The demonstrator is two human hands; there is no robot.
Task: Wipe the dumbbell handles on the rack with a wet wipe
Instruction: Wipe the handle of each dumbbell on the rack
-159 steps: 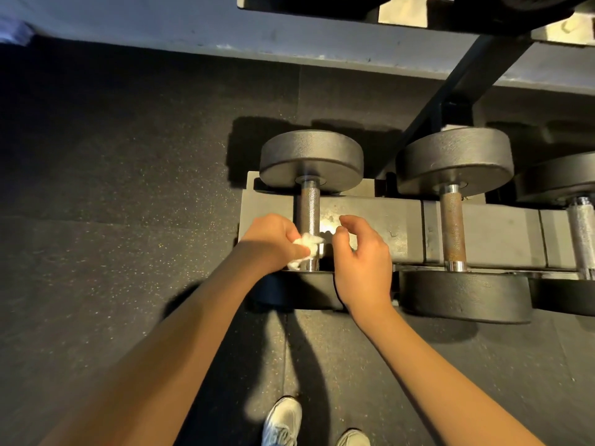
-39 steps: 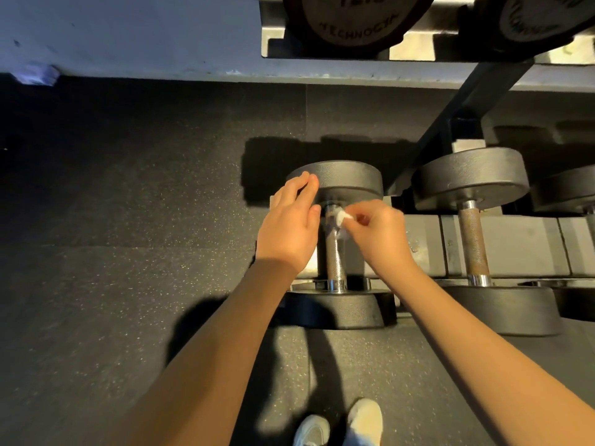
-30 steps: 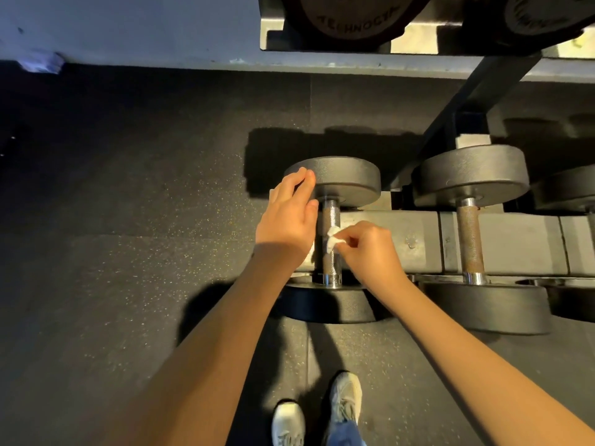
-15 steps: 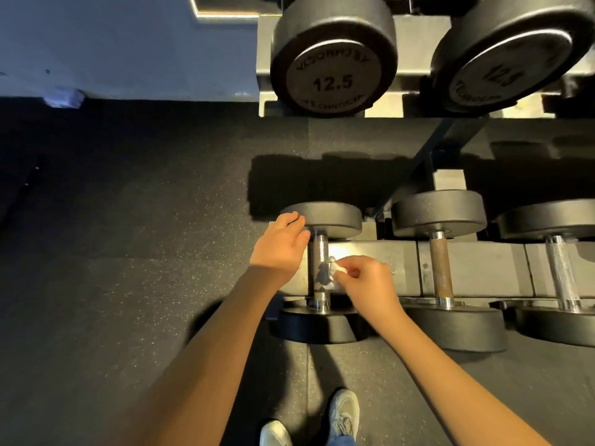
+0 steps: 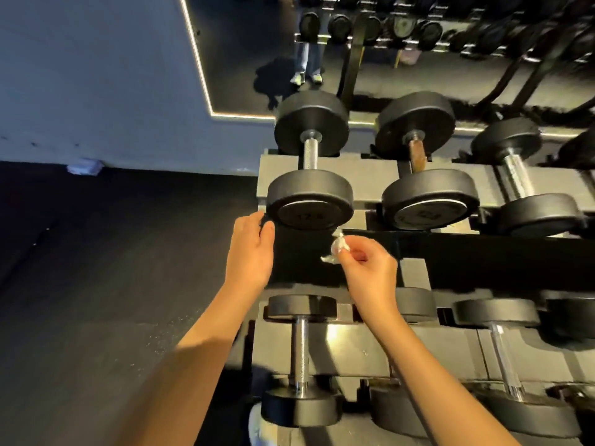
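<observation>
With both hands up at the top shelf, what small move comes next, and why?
Probably lift the right hand and its crumpled wipe over the front plate onto the top-left dumbbell's handle. The wipe hangs just below that plate, and the left hand sits beside it, seemingly to steady it.

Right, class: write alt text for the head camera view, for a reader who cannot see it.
A person's right hand pinches a crumpled wet wipe in front of a dumbbell rack, just below the upper tier's leftmost dumbbell. The open left hand reaches beside that dumbbell's near head; its handle is untouched.
</observation>
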